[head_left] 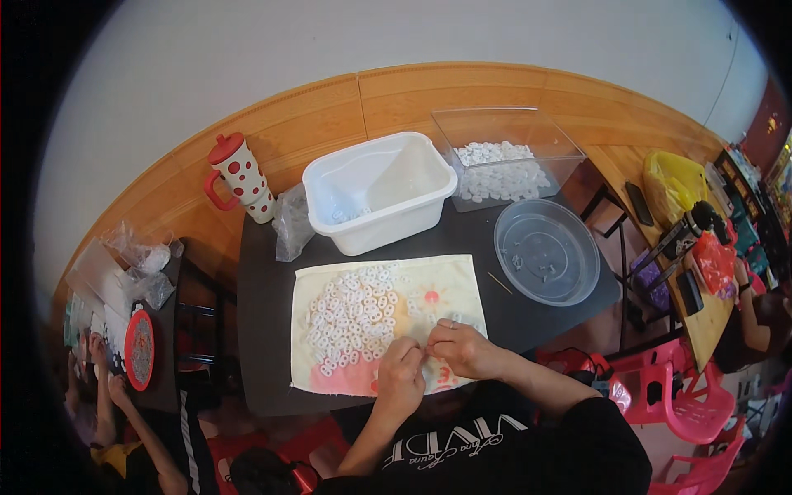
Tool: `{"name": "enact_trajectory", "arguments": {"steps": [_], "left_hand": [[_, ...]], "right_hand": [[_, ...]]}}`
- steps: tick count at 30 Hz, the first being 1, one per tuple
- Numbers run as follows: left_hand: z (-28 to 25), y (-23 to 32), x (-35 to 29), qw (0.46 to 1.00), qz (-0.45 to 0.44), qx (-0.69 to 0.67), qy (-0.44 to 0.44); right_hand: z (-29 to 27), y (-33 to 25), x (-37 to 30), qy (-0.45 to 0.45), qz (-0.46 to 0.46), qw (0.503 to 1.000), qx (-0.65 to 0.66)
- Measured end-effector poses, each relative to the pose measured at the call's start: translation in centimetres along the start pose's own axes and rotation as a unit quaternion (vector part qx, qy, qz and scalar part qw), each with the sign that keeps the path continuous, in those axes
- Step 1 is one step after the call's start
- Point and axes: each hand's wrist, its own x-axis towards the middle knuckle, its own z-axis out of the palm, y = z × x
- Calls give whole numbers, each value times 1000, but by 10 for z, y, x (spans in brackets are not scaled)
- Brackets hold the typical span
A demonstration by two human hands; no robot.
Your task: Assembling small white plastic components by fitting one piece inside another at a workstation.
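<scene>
My left hand [401, 376] and my right hand [464, 350] meet over the right part of a pale yellow and pink cloth [450, 276]. The fingers of both are pinched together, nearly touching. Whatever lies between the fingertips is too small and covered to make out. To the left of my hands, a spread of small white plastic pieces with holes [351, 318] covers much of the cloth. A few more pieces lie apart, just beyond my right hand. The cloth rests on a dark table [268, 363].
Behind the cloth stand a white tub [375, 235] and a clear bin [561, 169] of white pieces. A round clear tray [549, 285] holds small bits; a thin stick [500, 283] lies beside it. A spotted tumbler [245, 177] and plastic bag [293, 223] sit left. Other people work at both sides.
</scene>
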Motion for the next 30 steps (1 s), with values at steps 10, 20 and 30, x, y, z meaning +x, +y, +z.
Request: {"name": "enact_trajectory", "arguments": {"steps": [10,20,30], "left_hand": [[1,-1,-5,999,-30,-30,24],[-1,-3,-9,997,-33,-67,30],[-3,-9,-12,995,0,-86,53]], "right_hand": [[-4,-3,-2,17,37,999,28],[-162,55,97,342,24,896,-282],[-67,38,73,4,153,987,-58]]}}
